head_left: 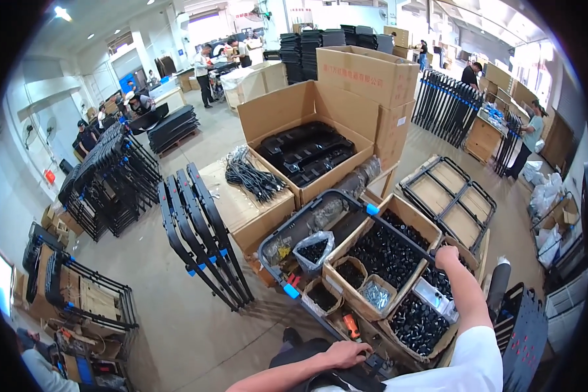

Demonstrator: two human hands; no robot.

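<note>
A black tubular frame (338,193) with blue wraps at its corners lies tilted across the parts boxes in front of me. My right hand (446,257) is closed round its far bar, above a box of black fittings. My left hand (346,354) is low at the near side, its fingers curled over the frame's near bar by a small black block (375,360). Just above that hand lies an orange and black tool (351,326). Under the frame are black plastic fittings (387,253), a small box of silver screws (376,294) and a plastic bag of dark parts (313,249).
An open carton (276,108) of black moulded parts stands ahead, with black cables (251,175) beside it. Folded black frames (202,235) stand on the floor to the left. Another frame (447,196) leans at right. Several people work farther off.
</note>
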